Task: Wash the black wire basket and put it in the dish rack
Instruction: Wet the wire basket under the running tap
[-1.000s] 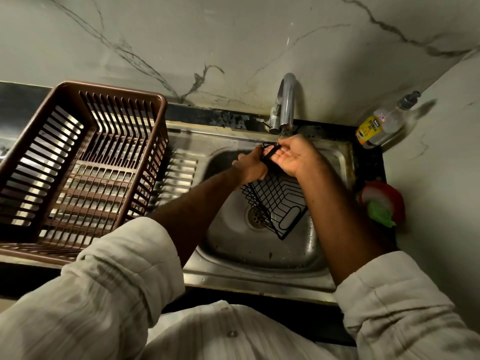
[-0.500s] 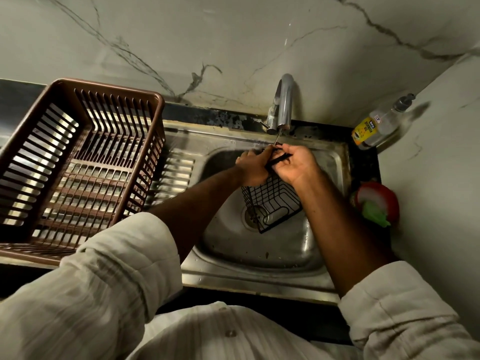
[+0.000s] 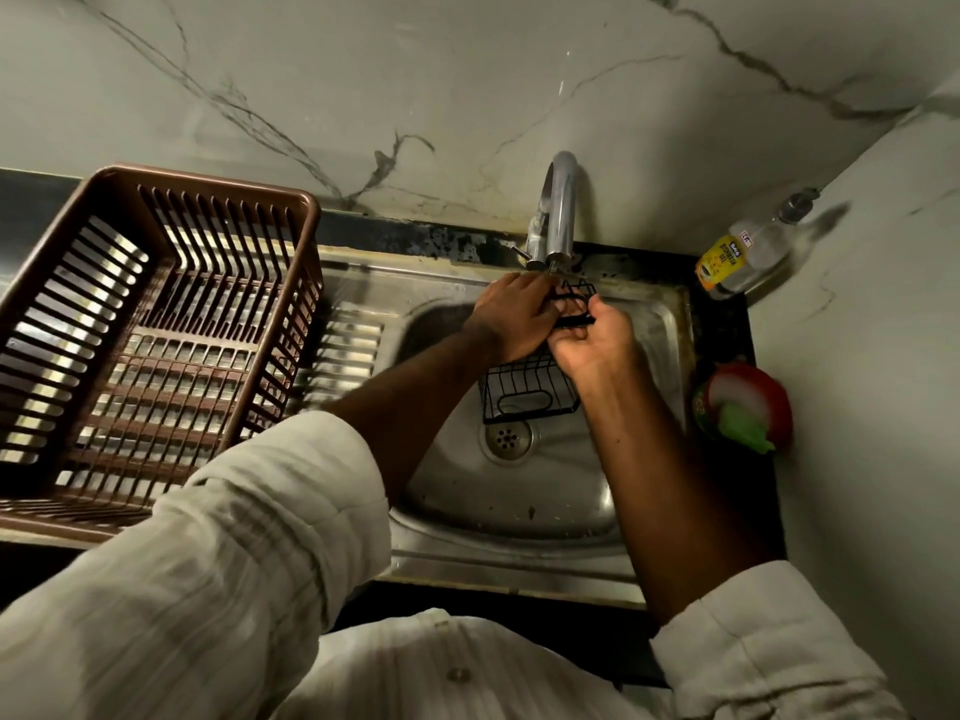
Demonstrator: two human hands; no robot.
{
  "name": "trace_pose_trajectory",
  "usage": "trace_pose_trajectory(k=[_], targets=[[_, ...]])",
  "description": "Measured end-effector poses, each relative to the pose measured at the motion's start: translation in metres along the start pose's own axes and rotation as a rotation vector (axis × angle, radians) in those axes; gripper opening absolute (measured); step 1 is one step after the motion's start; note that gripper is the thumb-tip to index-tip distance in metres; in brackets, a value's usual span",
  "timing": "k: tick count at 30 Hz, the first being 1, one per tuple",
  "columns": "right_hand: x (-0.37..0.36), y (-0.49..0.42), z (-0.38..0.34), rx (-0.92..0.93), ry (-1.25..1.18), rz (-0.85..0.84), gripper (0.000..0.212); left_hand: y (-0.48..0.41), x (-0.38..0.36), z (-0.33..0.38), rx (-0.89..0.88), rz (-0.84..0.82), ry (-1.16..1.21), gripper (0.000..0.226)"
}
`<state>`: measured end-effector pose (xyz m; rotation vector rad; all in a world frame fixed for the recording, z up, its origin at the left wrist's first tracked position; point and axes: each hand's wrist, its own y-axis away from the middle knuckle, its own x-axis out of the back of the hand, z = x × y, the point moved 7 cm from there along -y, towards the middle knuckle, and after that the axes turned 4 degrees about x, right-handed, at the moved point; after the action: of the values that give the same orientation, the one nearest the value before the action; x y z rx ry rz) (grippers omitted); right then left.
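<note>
The black wire basket (image 3: 530, 392) hangs over the steel sink (image 3: 519, 491), just under the chrome tap (image 3: 558, 210). My left hand (image 3: 514, 314) grips its upper left part, fingers curled over the wires. My right hand (image 3: 597, 345) holds the top right, pinching a black bar near the spout. The basket's lower end with an oval opening faces me above the drain (image 3: 506, 438). The brown plastic dish rack (image 3: 150, 335) stands on the drainboard to the left, holding nothing.
A clear soap bottle (image 3: 748, 252) with a yellow label leans in the back right corner. A red dish with a green scrubber (image 3: 748, 407) sits on the counter right of the sink. Marble walls close in behind and on the right.
The basket has turned, so its lower end now faces me and sits higher above the drain. Both hands have shifted up toward the spout, still holding it.
</note>
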<state>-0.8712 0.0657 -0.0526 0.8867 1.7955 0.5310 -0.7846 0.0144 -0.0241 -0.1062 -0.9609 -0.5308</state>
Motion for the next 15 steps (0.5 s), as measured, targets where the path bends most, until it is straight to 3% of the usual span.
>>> trace_pose_trajectory(k=[5,8,11,15], targets=[[0.004,-0.001,-0.006,-0.007,0.023,-0.011,0.034,0.003,-0.012,0.0,-0.287,0.01,-0.276,0.067],[0.005,0.001,-0.009,0.016,0.117,-0.01,0.036,0.012,-0.008,-0.006,-0.367,-0.045,-0.29,0.074],[0.005,0.005,-0.005,0.005,0.157,-0.003,0.034,0.016,-0.009,-0.014,-0.294,-0.191,-0.255,0.085],[0.013,0.008,0.004,-0.039,0.091,-0.006,0.029,0.01,-0.019,-0.008,-0.112,-0.466,-0.438,0.106]])
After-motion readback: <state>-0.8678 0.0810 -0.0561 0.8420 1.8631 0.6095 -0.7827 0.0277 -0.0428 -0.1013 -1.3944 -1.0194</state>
